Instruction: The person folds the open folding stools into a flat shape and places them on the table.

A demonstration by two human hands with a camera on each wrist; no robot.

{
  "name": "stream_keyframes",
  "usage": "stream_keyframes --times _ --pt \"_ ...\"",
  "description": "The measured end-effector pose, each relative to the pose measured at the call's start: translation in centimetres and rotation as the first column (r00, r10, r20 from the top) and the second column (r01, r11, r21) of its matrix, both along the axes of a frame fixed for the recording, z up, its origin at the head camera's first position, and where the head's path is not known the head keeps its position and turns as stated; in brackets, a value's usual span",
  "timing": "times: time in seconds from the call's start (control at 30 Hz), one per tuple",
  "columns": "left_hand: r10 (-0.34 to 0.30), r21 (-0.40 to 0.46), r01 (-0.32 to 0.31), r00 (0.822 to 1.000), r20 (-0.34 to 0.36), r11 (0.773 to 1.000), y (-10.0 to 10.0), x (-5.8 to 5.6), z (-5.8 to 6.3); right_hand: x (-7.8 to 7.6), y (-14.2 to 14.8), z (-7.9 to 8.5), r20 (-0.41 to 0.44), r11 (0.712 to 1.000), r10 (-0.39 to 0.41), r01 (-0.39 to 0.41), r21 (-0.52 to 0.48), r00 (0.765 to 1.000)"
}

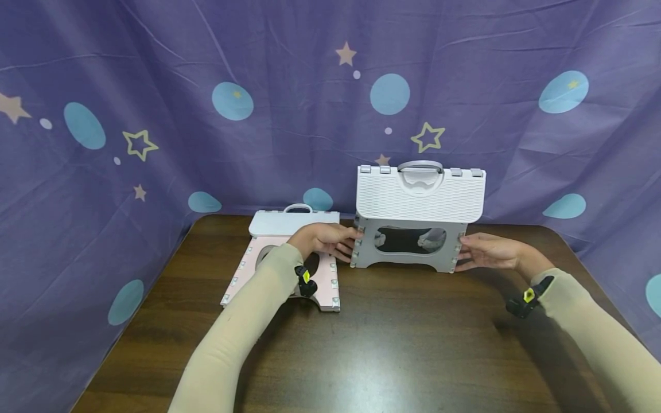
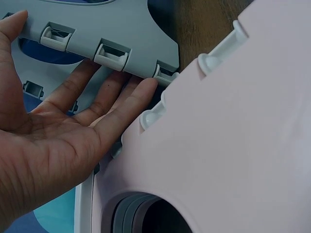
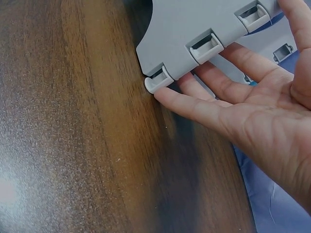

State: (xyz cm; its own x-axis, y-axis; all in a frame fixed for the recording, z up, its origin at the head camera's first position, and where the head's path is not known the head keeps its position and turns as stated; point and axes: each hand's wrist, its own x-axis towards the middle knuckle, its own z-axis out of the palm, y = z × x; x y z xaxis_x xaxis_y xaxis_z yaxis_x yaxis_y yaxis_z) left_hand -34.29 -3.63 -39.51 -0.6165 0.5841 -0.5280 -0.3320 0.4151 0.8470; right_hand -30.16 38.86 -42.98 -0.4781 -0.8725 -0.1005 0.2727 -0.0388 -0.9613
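A grey-and-white folding step stool (image 1: 420, 203) stands upright at the back of the table, its textured white top facing forward and its carry handle uppermost. My left hand (image 1: 325, 237) grips the stool's left side edge, the thumb in front and the fingers reaching behind the hinged grey leg panel (image 2: 133, 34). On the opposite edge, my right hand (image 3: 233, 92) holds the panel in the same way, its little finger by the lowest hinge. Seen through the oval cut-out, the back part is mostly dark.
Left of the grey stool, a pink-and-white folding stool (image 1: 328, 281) lies flattened, partly covered by my left forearm. Its edge comes close to my left fingers. A purple curtain (image 1: 310, 143) hangs right behind the brown wooden table (image 1: 392, 344).
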Motion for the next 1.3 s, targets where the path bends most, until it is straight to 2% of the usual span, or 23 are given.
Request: stream_keyframes --times 0.3,1.3 --pt "0.008 0.013 -0.008 1.000 0.010 1.000 -0.01 0.01 -0.19 -0.09 0.05 -0.18 0.007 0.998 0.039 -0.038 -0.044 0.999" --pt "-0.007 0.009 0.007 1.000 0.007 1.000 0.03 0.12 -0.03 -0.11 -0.01 -0.07 0.019 0.999 0.034 -0.033 -0.035 0.999"
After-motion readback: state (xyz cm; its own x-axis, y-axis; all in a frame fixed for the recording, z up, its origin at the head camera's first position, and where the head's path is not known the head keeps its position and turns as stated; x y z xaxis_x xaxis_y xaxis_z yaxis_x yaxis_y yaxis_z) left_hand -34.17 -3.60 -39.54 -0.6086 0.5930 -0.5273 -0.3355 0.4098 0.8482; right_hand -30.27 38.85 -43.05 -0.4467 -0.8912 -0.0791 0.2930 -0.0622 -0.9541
